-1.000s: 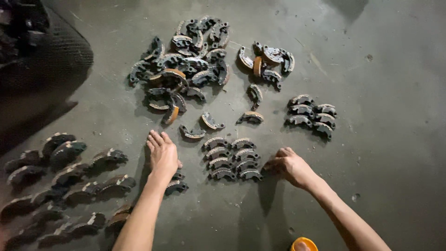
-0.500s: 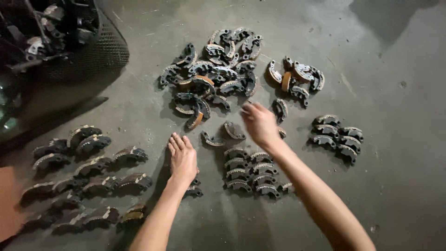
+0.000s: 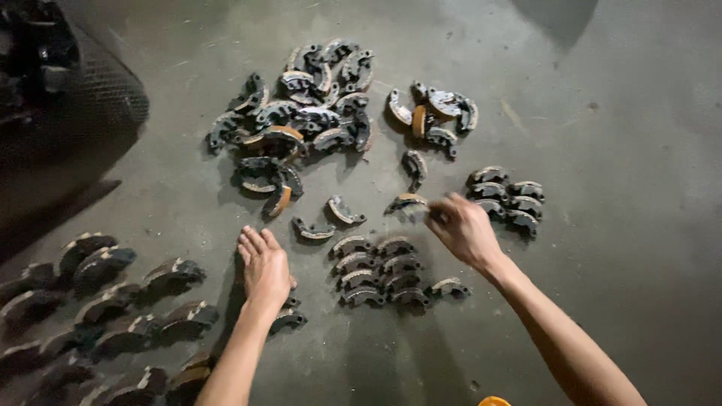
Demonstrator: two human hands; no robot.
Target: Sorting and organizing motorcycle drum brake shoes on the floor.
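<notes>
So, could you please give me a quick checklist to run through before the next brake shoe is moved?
1. Right hand at loose shoe: ok.
2. Grip closed on it: cannot tell, blurred.
3. Left hand flat on floor, clear of the stack: ok.
4. Sorted stack in tidy rows: ok.
5. Stray shoe beside the stack unaligned: not ok.
6. Unsorted pile within reach: ok.

the single head-worn camera looks steeply down and forward from above the person's arms onto a concrete floor (image 3: pixel 617 150). it sits fairly near, with both forearms entering from the bottom edge, and its frame reaches a dark mesh basket (image 3: pixel 83 105) at the upper left.
</notes>
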